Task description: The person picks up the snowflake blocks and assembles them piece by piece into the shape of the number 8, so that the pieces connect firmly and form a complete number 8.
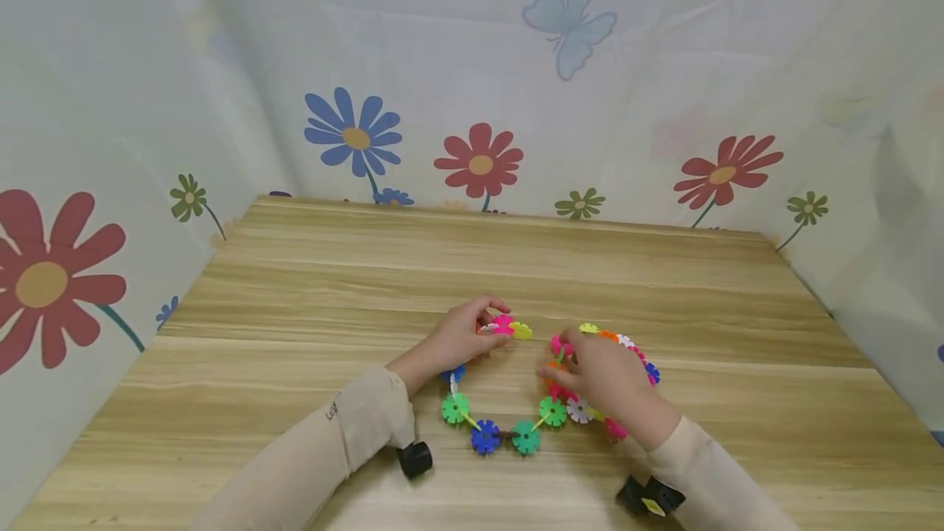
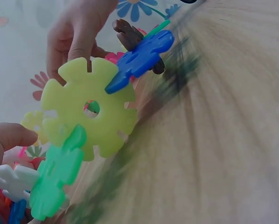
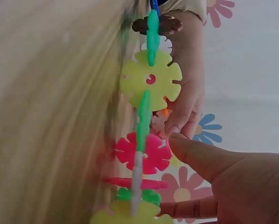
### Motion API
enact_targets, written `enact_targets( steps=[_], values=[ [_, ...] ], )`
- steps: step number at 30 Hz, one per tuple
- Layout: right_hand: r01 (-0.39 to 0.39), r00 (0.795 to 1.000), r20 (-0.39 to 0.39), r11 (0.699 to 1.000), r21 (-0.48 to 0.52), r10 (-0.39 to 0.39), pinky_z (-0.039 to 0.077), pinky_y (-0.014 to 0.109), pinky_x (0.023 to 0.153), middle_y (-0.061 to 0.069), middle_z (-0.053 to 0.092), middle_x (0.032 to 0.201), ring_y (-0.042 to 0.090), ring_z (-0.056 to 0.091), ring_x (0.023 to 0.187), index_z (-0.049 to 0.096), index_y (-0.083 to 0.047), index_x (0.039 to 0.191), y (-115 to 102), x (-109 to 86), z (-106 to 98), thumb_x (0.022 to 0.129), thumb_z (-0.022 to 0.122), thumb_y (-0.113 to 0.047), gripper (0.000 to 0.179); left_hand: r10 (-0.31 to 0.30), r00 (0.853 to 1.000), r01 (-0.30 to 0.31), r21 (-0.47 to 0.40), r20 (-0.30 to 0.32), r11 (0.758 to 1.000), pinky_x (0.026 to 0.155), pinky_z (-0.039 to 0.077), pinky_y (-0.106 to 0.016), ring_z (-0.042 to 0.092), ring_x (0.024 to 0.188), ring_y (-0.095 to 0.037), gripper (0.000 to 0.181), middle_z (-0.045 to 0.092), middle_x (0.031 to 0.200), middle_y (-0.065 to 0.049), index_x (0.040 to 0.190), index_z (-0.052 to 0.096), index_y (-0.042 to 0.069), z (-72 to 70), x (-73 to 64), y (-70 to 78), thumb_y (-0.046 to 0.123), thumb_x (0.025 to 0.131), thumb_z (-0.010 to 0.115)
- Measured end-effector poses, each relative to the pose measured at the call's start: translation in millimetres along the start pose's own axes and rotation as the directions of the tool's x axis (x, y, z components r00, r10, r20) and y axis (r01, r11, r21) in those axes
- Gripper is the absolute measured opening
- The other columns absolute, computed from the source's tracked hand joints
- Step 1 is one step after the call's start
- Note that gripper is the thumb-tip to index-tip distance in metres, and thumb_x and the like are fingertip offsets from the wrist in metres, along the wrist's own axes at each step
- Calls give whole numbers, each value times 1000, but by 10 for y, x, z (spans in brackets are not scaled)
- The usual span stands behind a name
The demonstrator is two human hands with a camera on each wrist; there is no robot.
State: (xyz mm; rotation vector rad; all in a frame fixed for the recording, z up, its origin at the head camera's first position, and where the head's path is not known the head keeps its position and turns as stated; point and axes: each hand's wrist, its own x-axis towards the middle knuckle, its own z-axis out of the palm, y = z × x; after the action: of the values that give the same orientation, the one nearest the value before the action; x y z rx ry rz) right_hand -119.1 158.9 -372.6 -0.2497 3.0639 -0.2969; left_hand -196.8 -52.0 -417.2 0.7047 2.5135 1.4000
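Note:
Slotted plastic flower discs, joined edge to edge, form a chain on the table, with a blue disc (image 1: pixel 485 437) and a green disc (image 1: pixel 527 438) at its near bend. On the left side, the thumb and fingers of my left hand (image 1: pixel 459 336) pinch the chain near its end, where a pink disc (image 1: pixel 503 324) and a yellow disc (image 1: pixel 522 331) stick out towards the right. My right hand (image 1: pixel 612 371) holds the chain's right side, fingers around pink and orange discs, hiding part of it. Close to the left wrist camera is a pale yellow disc (image 2: pixel 67 102) slotted into a green disc (image 2: pixel 55 182).
Beyond the right hand the discs continue in a curve, including a blue disc (image 1: pixel 652 373) and a white disc (image 1: pixel 580 410). Black wrist devices (image 1: pixel 415 460) sit by both sleeves. The wooden table (image 1: pixel 442 252) meets a flower-printed cloth (image 1: pixel 413 39) at back and sides.

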Motion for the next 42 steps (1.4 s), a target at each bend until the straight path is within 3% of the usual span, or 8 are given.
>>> enact_targets(
  steps=[8, 14, 21, 25, 29, 36, 39, 42],
  values=[
    [30, 999, -40, 1000, 5, -30, 36, 25, 43, -5, 55, 66, 10, 46, 52, 62, -12, 103, -18, -2, 79, 79, 75, -46, 43, 4, 1000, -4, 16, 11, 1000, 57, 44, -23, 48, 67, -14, 38, 59, 94, -7, 123, 59, 13, -7, -26, 29, 18, 87, 70],
    [64, 996, -56, 998, 10, -64, 37, 23, 45, -5, 58, 70, 8, 47, 55, 60, -11, 97, -18, 6, 91, 79, 77, -37, 35, 22, 997, -24, 26, 73, 999, 54, 43, -23, 47, 60, -13, 40, 56, 84, -4, 130, 57, 15, -17, -29, 45, 17, 91, 66],
    [149, 987, -67, 987, 62, -145, 46, 22, 55, -4, 66, 80, 7, 55, 65, 63, -12, 102, 22, 73, 84, 79, 78, -29, 33, 17, 993, -29, 100, 118, 995, 62, 45, -25, 51, 73, -15, 31, 65, 112, -4, 123, 61, 18, -29, -53, 105, 19, 91, 65],
    [212, 976, -58, 975, 65, -209, 51, 25, 64, -1, 68, 87, 9, 62, 75, 64, -10, 108, 51, 112, 91, 80, 77, -27, 35, 3, 992, -18, 119, 129, 993, 60, 46, -25, 52, 66, -12, 26, 62, 86, -1, 118, 61, 18, -31, -84, 126, 21, 92, 65],
    [279, 958, -78, 959, 50, -275, 52, 28, 69, 2, 67, 93, 13, 62, 79, 64, -6, 113, 78, 145, 101, 79, 77, -24, 41, -5, 993, -9, 115, 120, 993, 56, 44, -24, 49, 59, -10, 23, 55, 73, 2, 116, 61, 16, -25, -106, 126, 25, 95, 61],
    [430, 893, -152, 903, 7, -424, 49, 42, 93, 4, 68, 99, 21, 60, 93, 66, -6, 107, 130, 239, 137, 76, 77, -17, 35, 27, 996, -41, 158, 89, 987, 58, 39, -23, 44, 64, -11, 14, 49, 71, 4, 106, 61, 19, 1, -117, 109, 29, 96, 58],
    [463, 874, -171, 886, 3, -456, 51, 40, 91, 5, 69, 102, 22, 63, 95, 66, -7, 107, 140, 269, 132, 76, 75, -13, 33, 54, 995, -70, 192, 87, 979, 58, 39, -23, 44, 64, -10, 10, 49, 71, 5, 103, 62, 20, 22, -124, 114, 27, 96, 60],
    [474, 870, -167, 880, 24, -464, 53, 38, 87, 5, 70, 104, 21, 64, 94, 66, -7, 109, 140, 290, 116, 76, 74, -12, 34, 83, 993, -99, 214, 82, 972, 61, 40, -23, 46, 67, -11, 8, 53, 74, 5, 100, 63, 18, 39, -136, 136, 24, 95, 61]
  ],
)
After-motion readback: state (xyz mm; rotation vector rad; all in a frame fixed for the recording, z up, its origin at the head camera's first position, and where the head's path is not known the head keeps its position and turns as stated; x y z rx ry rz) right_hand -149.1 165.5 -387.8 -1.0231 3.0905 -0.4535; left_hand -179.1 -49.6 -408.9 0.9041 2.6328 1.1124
